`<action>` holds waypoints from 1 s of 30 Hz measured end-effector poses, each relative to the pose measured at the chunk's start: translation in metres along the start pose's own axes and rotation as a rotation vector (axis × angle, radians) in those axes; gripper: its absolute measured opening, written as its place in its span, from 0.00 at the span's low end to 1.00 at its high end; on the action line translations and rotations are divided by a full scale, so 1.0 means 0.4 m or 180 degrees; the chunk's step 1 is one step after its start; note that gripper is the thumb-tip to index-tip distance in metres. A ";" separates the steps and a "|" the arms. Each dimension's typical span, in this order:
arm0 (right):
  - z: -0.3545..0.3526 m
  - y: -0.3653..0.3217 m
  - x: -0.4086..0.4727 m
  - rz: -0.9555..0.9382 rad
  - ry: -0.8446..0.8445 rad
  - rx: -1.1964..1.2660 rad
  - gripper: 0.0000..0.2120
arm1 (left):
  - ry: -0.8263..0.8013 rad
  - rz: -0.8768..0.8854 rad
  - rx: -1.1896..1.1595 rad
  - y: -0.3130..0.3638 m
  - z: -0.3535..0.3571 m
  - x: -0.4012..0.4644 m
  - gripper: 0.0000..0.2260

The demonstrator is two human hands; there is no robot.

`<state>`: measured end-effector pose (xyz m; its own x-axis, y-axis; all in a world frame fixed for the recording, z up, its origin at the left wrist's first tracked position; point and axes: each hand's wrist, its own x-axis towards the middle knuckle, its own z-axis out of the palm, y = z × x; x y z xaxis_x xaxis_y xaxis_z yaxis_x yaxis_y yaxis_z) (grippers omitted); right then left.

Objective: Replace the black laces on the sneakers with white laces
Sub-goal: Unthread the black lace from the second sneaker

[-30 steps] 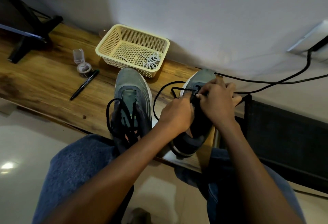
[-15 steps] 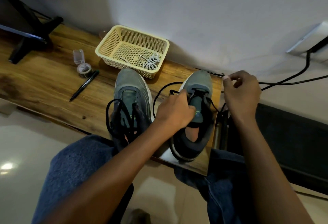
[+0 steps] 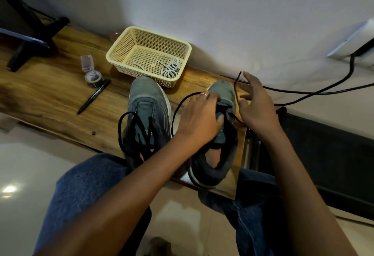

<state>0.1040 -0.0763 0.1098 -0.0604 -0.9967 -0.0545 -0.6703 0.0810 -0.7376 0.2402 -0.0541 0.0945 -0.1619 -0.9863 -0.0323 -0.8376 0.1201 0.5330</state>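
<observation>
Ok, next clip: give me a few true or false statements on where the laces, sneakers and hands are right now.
1. The white laces lie in the basket. True.
2. The left sneaker is fully unlaced. False: black lace loops hang at its tongue.
3. The left hand rests on the right sneaker. True.
4. The right hand is a closed fist. False: its fingers are spread, with the black lace rising beside them.
5. The marker lies in the basket. False: it lies on the table.
</observation>
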 end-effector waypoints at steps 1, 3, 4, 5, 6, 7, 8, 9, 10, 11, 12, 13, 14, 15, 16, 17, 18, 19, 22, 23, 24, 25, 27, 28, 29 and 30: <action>-0.001 0.002 -0.003 0.0022 -0.0029 -0.0079 0.29 | -0.0023 0.0114 0.0033 0.001 0.017 0.002 0.19; -0.005 0.002 -0.006 0.0084 -0.0061 -0.0236 0.27 | -0.0026 0.0247 0.0092 0.003 0.041 0.004 0.19; -0.004 0.002 -0.007 0.0121 -0.0109 -0.0306 0.25 | 0.0002 0.0271 0.0133 0.003 0.045 0.005 0.19; -0.003 0.001 -0.009 0.0156 -0.0212 -0.0368 0.22 | 0.0044 0.0281 0.0187 0.004 0.047 0.006 0.19; 0.000 0.000 -0.011 0.0175 -0.0372 -0.0463 0.19 | 0.0098 0.0287 0.0231 0.004 0.047 0.007 0.18; 0.004 0.000 -0.014 0.0166 -0.0565 -0.0599 0.18 | 0.0159 0.0278 0.0255 0.005 0.047 0.008 0.18; 0.007 -0.002 -0.017 0.0152 -0.0759 -0.0737 0.17 | 0.0216 0.0263 0.0265 0.007 0.046 0.010 0.17; 0.010 -0.002 -0.018 0.0179 -0.0909 -0.0819 0.18 | 0.0263 0.0256 0.0279 0.010 0.045 0.011 0.16; 0.012 -0.004 -0.019 0.0255 -0.0997 -0.0831 0.20 | 0.0295 0.0253 0.0302 0.013 0.044 0.012 0.15; 0.012 -0.005 -0.019 0.0358 -0.1041 -0.0805 0.22 | 0.0301 0.0245 0.0333 0.016 0.043 0.013 0.14; 0.009 -0.005 -0.019 0.0454 -0.1077 -0.0771 0.25 | 0.0307 0.0231 0.0362 0.019 0.041 0.013 0.12; 0.008 -0.005 -0.020 0.0528 -0.1138 -0.0747 0.28 | 0.0309 0.0213 0.0374 0.020 0.039 0.014 0.11; 0.007 -0.005 -0.020 0.0588 -0.1230 -0.0731 0.30 | 0.0321 0.0193 0.0356 0.020 0.035 0.015 0.10; 0.007 -0.004 -0.021 0.0646 -0.1315 -0.0709 0.31 | 0.0333 0.0181 0.0322 0.018 0.031 0.016 0.09; 0.006 -0.005 -0.023 0.0698 -0.1363 -0.0689 0.31 | 0.0339 0.0182 0.0297 0.017 0.028 0.016 0.09; 0.006 -0.005 -0.024 0.0743 -0.1357 -0.0660 0.31 | 0.0334 0.0199 0.0305 0.016 0.025 0.017 0.08; 0.005 -0.007 -0.024 0.0777 -0.1309 -0.0605 0.30 | 0.0328 0.0226 0.0352 0.016 0.022 0.016 0.07; 0.004 -0.008 -0.024 0.0808 -0.1240 -0.0543 0.29 | 0.0329 0.0248 0.0394 0.015 0.019 0.017 0.07; -0.001 -0.005 -0.023 0.0895 -0.1093 -0.0476 0.26 | 0.0426 0.0185 0.0189 0.005 0.010 0.022 0.07; -0.002 -0.003 -0.023 0.0923 -0.1090 -0.0488 0.26 | 0.0493 0.0066 0.0025 -0.001 0.005 0.026 0.07; -0.002 -0.001 -0.022 0.0947 -0.1111 -0.0497 0.26 | 0.0570 -0.0100 -0.0159 -0.008 -0.001 0.030 0.06; -0.001 0.000 -0.022 0.0966 -0.1131 -0.0491 0.26 | 0.0639 -0.0265 -0.0333 -0.016 -0.006 0.035 0.06; 0.002 -0.001 -0.021 0.0953 -0.1132 -0.0465 0.27 | 0.0692 -0.0448 -0.0484 -0.030 -0.008 0.042 0.05; 0.003 -0.003 -0.021 0.0926 -0.1120 -0.0468 0.27 | 0.0624 -0.0441 -0.0471 -0.031 -0.007 0.043 0.05; 0.004 -0.004 -0.021 0.0904 -0.1108 -0.0484 0.27 | 0.0492 -0.0377 -0.0457 -0.029 -0.006 0.043 0.06; 0.004 -0.006 -0.021 0.0893 -0.1101 -0.0498 0.28 | 0.0315 -0.0261 -0.0444 -0.025 -0.004 0.041 0.09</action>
<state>0.1072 -0.0681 0.1109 -0.0229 -0.8782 -0.4778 -0.7683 0.3212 -0.5536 0.2468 -0.0718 0.0899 -0.0381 -0.9993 -0.0009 -0.7643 0.0286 0.6443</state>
